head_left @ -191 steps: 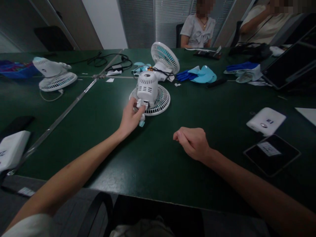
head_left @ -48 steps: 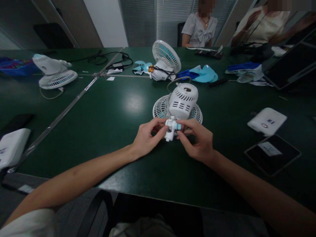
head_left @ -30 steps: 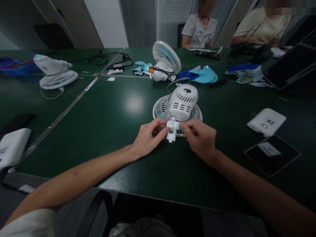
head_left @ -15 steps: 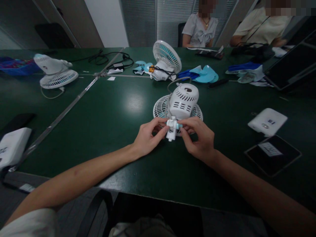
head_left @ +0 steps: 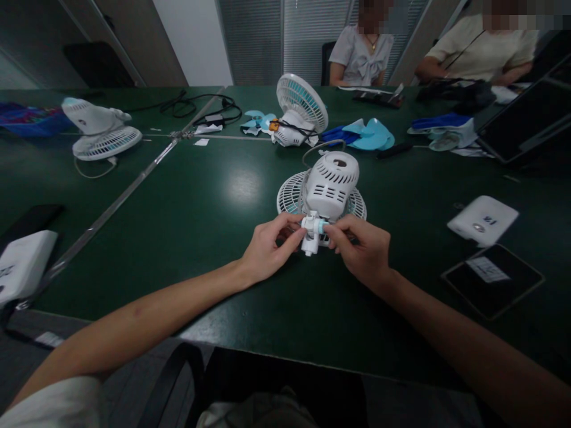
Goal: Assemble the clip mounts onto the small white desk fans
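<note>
A white electric fan (head_left: 332, 181) lies face down on the green table, its grille flat and its motor housing up. The white bracket (head_left: 309, 241) at its near end points toward me, with a light-blue knob (head_left: 321, 226) on its right side. My left hand (head_left: 273, 245) is closed on the bracket's left side, thumb and fingers pinching it. My right hand (head_left: 363, 246) pinches the blue knob between thumb and forefinger. The fingertips partly hide the knob, and the right hand covers part of the grille.
Another fan (head_left: 300, 107) stands tilted behind, beside light-blue fan blades (head_left: 370, 134). A third fan (head_left: 104, 134) lies at left. White power banks (head_left: 484, 220) (head_left: 27, 264) rest on both sides, a dark tablet-like slab (head_left: 493, 279) at right. Two people sit across the table.
Since the earliest frame the fan has come right and nearer, and my right hand has joined it at the knob. Lately my right fingers open and close around the knob; my left hand stays put.
</note>
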{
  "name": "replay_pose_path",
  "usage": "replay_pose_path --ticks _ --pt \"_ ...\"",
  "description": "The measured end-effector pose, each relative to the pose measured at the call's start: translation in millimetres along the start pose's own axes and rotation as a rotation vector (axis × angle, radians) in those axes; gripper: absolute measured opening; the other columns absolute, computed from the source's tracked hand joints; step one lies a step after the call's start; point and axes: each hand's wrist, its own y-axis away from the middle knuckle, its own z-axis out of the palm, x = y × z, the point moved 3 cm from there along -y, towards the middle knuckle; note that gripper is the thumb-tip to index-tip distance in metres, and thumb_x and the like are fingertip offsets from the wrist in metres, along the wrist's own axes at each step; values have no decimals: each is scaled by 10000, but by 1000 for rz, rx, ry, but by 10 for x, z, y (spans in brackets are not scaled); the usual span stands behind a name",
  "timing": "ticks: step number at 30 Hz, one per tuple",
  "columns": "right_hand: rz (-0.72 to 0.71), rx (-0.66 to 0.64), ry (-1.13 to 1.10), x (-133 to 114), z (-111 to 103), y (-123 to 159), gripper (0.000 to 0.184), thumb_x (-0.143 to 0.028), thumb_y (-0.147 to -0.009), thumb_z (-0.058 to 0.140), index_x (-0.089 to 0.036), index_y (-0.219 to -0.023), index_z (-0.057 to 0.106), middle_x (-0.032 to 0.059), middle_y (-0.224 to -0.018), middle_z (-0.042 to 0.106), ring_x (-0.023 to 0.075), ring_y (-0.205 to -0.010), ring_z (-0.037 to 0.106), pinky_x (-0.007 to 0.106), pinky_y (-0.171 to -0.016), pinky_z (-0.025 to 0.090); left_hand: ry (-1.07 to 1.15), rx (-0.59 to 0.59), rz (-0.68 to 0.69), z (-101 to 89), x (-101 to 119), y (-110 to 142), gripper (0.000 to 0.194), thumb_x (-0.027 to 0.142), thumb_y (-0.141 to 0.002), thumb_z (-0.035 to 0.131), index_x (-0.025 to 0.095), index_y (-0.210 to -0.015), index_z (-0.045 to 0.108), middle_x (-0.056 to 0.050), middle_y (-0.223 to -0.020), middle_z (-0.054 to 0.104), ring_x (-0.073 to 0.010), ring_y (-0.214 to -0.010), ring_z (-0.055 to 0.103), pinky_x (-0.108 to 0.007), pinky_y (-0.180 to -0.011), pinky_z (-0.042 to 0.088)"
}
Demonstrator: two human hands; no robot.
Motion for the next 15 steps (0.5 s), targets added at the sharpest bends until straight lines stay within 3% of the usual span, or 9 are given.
replay_pose_path --ticks 4,7,11,15 --pt "-4 -17 27 -17 5 -14 197 -246 -979 643 -207 -786 622 -36 -647 626 107 -533 589 252 -511 464 -16 -11 2 6 -20 2 285 313 -1010 612 150 -1243 635 -71 -938 731 -134 -718 698 -239 -665 612" --pt "7 -2 3 -33 2 1 33 -225 -955 647 -214 -938 621 -26 -729 665 118 -580 637 243 -528 498 -26 -9 6 8 -31 1 288 316 -1011 612 156 -1249 634 -72 -947 735 -133 -717 699 -240 -669 615" --pt "-14 -44 -52 -45 15 37 318 -160 -892 642 -216 -1189 545 0 -862 686 133 -637 676 240 -535 529 -39 5 26 8 -43 -2 289 308 -1008 620 157 -1253 636 -68 -950 742 -134 -724 705 -239 -665 618" --pt "0 -49 -28 -24 28 41 273 -133 -898 618 -230 -1145 551 -21 -802 672 125 -605 668 232 -517 517 -41 5 42 9 -49 -1 286 304 -1010 616 155 -1254 633 -67 -943 745 -131 -719 704 -235 -659 619"
